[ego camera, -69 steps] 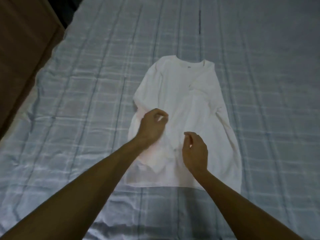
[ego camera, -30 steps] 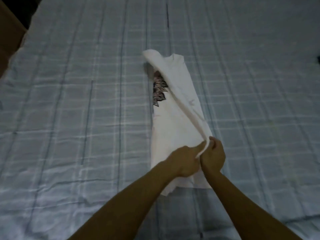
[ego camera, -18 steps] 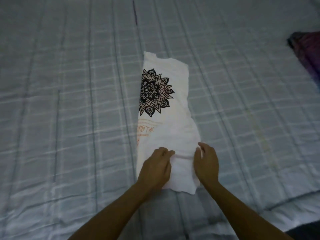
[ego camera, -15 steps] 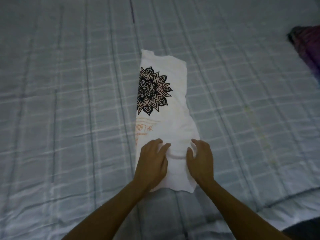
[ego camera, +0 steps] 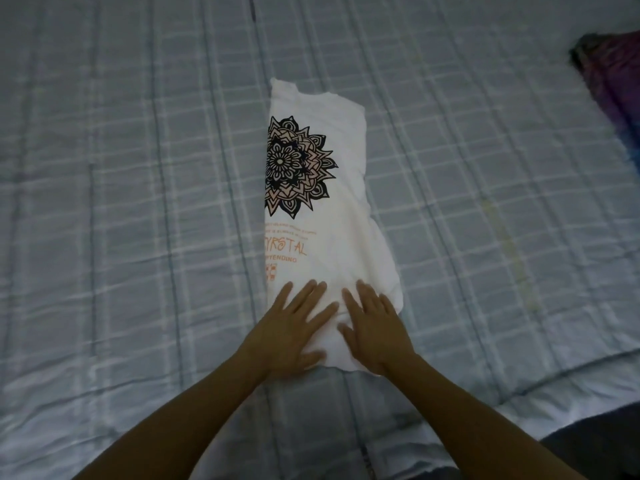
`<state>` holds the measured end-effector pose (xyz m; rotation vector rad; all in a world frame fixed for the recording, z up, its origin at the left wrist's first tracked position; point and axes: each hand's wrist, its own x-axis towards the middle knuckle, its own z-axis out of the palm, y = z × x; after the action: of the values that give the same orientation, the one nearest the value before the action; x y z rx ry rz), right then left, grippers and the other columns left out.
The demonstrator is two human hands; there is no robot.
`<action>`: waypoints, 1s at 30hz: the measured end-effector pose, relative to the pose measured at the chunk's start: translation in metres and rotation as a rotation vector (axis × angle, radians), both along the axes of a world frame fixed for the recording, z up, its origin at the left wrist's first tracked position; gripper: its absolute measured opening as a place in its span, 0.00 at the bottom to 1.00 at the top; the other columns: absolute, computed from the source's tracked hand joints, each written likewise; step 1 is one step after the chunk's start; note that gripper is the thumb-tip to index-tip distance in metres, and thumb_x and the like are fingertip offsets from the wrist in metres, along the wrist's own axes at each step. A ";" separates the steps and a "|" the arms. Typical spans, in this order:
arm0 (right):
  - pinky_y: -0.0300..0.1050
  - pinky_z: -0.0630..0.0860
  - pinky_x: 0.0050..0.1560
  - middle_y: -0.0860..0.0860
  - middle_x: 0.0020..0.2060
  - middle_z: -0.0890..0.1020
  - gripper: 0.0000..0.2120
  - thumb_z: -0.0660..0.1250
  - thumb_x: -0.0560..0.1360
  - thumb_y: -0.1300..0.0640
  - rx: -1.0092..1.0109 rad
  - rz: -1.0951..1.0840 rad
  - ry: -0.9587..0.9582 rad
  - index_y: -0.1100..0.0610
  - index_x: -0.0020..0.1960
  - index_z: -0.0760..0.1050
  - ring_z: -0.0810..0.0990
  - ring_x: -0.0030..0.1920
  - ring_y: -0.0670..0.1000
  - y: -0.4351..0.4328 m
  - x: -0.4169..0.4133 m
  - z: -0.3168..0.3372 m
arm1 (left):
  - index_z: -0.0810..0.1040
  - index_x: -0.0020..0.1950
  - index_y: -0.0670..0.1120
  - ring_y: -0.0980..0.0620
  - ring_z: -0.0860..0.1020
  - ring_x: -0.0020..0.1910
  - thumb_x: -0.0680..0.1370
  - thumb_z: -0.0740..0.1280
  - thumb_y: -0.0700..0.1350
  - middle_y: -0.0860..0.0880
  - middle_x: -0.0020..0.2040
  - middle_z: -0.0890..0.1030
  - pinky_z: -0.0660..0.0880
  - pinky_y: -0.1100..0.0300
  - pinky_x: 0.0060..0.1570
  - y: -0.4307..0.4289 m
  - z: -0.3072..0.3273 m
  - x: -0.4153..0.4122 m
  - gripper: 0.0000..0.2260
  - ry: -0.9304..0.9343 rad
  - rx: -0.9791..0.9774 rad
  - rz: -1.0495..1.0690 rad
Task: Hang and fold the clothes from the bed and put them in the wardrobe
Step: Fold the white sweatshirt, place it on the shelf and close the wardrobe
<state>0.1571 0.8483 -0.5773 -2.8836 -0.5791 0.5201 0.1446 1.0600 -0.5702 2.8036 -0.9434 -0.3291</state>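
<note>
White T-shirt (ego camera: 332, 209) of soft, limp fabric lies folded into a long narrow strip in the middle of the pale blue-grey checked bedspread (ego camera: 138, 202), whose quilted surface is lightly wrinkled. A black mandala print (ego camera: 298, 166) is cut off by the shirt's left fold. The orange lettering (ego camera: 285, 249) beneath it is also cut short and partly blurred. The left hand (ego camera: 294, 334) and right hand (ego camera: 377, 334) lie flat side by side on the shirt's near end, fingers straight and spread, pressing the cloth and hiding part of its hem. A dark purple crumpled cloth (ego camera: 613, 84) runs out of view at the right edge.
</note>
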 end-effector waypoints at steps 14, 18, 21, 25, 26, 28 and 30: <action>0.72 0.64 0.62 0.65 0.69 0.68 0.48 0.76 0.62 0.47 -0.077 0.062 -0.072 0.62 0.74 0.58 0.66 0.70 0.65 0.023 -0.007 -0.020 | 0.61 0.72 0.47 0.38 0.72 0.65 0.75 0.59 0.53 0.35 0.66 0.72 0.70 0.35 0.57 0.000 -0.027 0.003 0.27 -0.152 -0.020 0.190; 0.60 0.78 0.50 0.64 0.58 0.79 0.35 0.78 0.62 0.60 -0.049 0.043 -0.159 0.64 0.67 0.71 0.80 0.56 0.63 0.032 -0.005 -0.006 | 0.69 0.67 0.42 0.37 0.80 0.54 0.64 0.78 0.46 0.34 0.56 0.79 0.78 0.47 0.41 -0.005 -0.015 0.001 0.34 -0.128 0.008 0.184; 0.49 0.79 0.31 0.59 0.43 0.83 0.30 0.79 0.56 0.62 0.049 0.122 -0.188 0.63 0.57 0.78 0.82 0.38 0.59 0.027 -0.013 0.018 | 0.72 0.64 0.40 0.39 0.83 0.41 0.58 0.80 0.41 0.35 0.50 0.81 0.78 0.53 0.30 0.003 0.001 -0.025 0.36 -0.113 -0.045 0.165; 0.49 0.72 0.57 0.56 0.60 0.78 0.24 0.67 0.74 0.54 -0.034 0.129 0.155 0.55 0.69 0.69 0.78 0.56 0.57 0.034 -0.041 0.065 | 0.62 0.73 0.48 0.43 0.79 0.55 0.72 0.58 0.59 0.42 0.63 0.77 0.76 0.56 0.52 0.012 0.045 -0.045 0.32 0.291 -0.018 0.147; 0.46 0.71 0.58 0.55 0.60 0.78 0.23 0.66 0.74 0.53 -0.064 0.126 0.251 0.53 0.68 0.70 0.77 0.57 0.56 0.033 -0.040 0.077 | 0.63 0.73 0.50 0.45 0.76 0.60 0.74 0.56 0.60 0.45 0.65 0.75 0.72 0.58 0.56 0.013 0.058 -0.041 0.29 0.406 0.016 0.117; 0.44 0.72 0.55 0.54 0.59 0.79 0.20 0.67 0.72 0.53 -0.096 0.125 0.381 0.52 0.63 0.74 0.78 0.57 0.56 0.033 -0.025 0.109 | 0.72 0.67 0.51 0.46 0.76 0.59 0.74 0.63 0.55 0.47 0.62 0.78 0.71 0.60 0.55 0.008 0.087 -0.020 0.22 0.501 0.041 0.029; 0.44 0.73 0.51 0.54 0.56 0.80 0.17 0.68 0.70 0.50 -0.104 0.096 0.346 0.51 0.59 0.77 0.79 0.55 0.57 0.028 0.003 0.135 | 0.79 0.58 0.52 0.46 0.78 0.55 0.69 0.64 0.54 0.48 0.56 0.81 0.74 0.59 0.52 0.001 0.121 0.016 0.19 0.481 0.051 -0.017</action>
<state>0.1598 0.8767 -0.4422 -2.7710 -0.6498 1.0651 0.1603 1.0608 -0.4492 2.5690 -0.8480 -0.9854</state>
